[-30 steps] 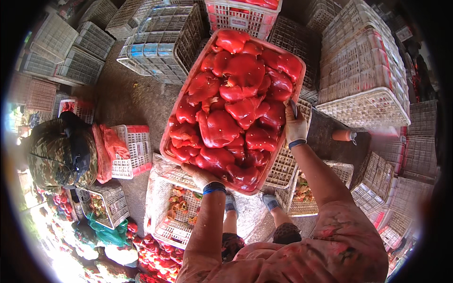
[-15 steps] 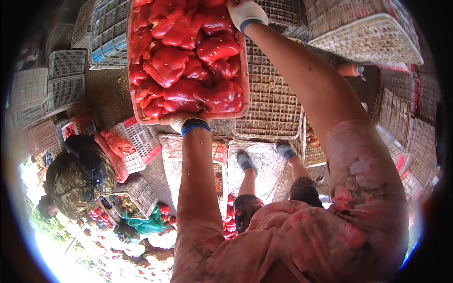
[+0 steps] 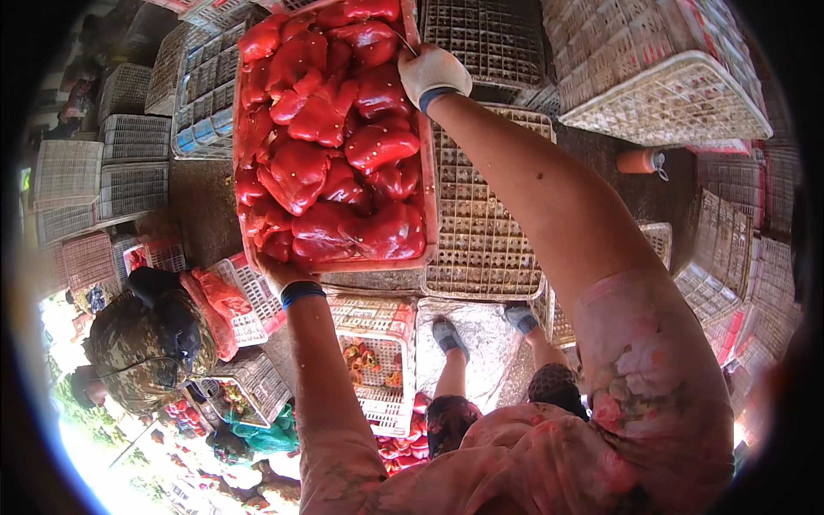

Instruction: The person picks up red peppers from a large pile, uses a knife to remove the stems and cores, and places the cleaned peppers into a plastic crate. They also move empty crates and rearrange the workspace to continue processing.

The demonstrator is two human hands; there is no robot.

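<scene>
A reddish crate (image 3: 432, 202) filled with glossy red bell peppers (image 3: 296, 172) sits at the upper middle of the view. Small pale seeds dot the peppers. At the crate's near left corner, my left hand (image 3: 285, 276) grips the rim from beneath, its fingers partly hidden by the crate. My right hand (image 3: 435, 72), in a pale glove, is closed over the crate's right side toward the far end. An upturned white plastic crate (image 3: 485, 206) with a grid bottom lies just right of the peppers. Both arms are stretched forward.
Stacks of crates stand at the left (image 3: 135, 163) and upper right (image 3: 657, 73). An orange cylinder (image 3: 635, 161) lies on the floor to the right. Another person (image 3: 142, 352) bends at lower left, beside crates and a green net bag (image 3: 270, 433). A crate with pepper scraps (image 3: 369, 365) is near my feet.
In the view, the pepper crate sits lower and more of its far end shows. My left hand has shifted from the middle of its near edge to the left corner; the right still holds its side.
</scene>
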